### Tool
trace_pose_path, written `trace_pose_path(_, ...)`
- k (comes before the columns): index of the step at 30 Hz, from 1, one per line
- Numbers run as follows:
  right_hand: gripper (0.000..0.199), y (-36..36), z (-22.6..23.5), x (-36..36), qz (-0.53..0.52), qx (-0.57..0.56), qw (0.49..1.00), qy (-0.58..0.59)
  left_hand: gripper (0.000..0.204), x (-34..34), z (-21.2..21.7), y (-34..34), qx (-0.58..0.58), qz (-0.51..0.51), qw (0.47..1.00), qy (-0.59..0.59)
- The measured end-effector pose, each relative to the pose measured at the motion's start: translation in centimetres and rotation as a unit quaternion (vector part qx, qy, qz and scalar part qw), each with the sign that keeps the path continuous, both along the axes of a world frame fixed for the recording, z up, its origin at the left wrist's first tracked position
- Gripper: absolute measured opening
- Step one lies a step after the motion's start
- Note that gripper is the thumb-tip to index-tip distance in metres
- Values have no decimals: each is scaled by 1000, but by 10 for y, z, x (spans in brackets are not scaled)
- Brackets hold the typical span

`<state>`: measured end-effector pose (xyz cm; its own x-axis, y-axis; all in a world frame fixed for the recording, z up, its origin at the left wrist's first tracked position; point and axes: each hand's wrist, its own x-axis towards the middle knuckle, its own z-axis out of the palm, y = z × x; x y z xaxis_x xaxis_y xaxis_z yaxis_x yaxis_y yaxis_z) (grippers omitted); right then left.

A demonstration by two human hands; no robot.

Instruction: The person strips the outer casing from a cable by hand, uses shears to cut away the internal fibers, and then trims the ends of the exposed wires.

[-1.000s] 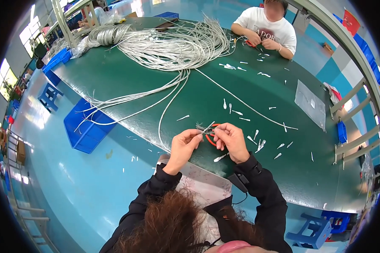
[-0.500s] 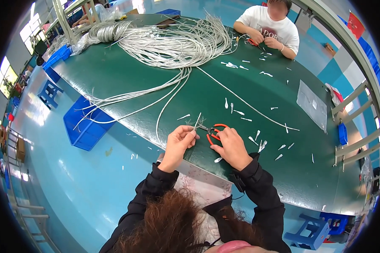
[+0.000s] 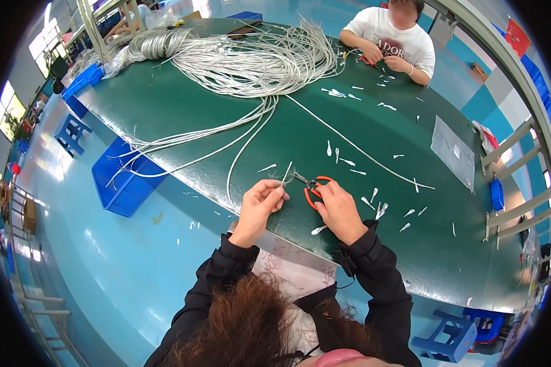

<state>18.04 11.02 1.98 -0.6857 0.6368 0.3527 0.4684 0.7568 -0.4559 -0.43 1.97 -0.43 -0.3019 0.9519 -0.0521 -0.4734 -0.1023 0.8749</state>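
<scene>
Near the table's front edge, my left hand (image 3: 261, 205) pinches the end of a white cable (image 3: 287, 174) between thumb and fingers. Its stripped tip points up, with fine loose strands fanned out to the side. My right hand (image 3: 339, 209) is wrapped round red-handled cutting pliers (image 3: 311, 184). Their dark jaws point left at the loose strands; whether they touch them is too small to tell. Short white offcuts (image 3: 348, 163) lie around both hands on the green table (image 3: 361, 244).
A big bundle of white cables (image 3: 245, 67) covers the far left of the table, with several ends hanging toward a blue bin (image 3: 125, 177). A clear plastic bag (image 3: 453, 153) lies at the right. Across the table, a person (image 3: 395, 43) works with red-handled pliers.
The pliers in my right hand have drawn slightly right, away from the cable end. My left hand keeps its pinch almost in place.
</scene>
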Motion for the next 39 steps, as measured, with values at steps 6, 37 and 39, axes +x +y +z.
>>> trace_pose_path(6,17,8,-7,2,14,70,996,-57,13,-1,0,1,0,3,1000,-4)
trace_pose_path(37,19,20,-19,-15,162,-543,729,384,20,-17,-4,3,14,-27,998,59)
trace_pose_path(39,18,18,-15,-9,144,-523,740,398,21,-10,1,14,25,-61,996,63)
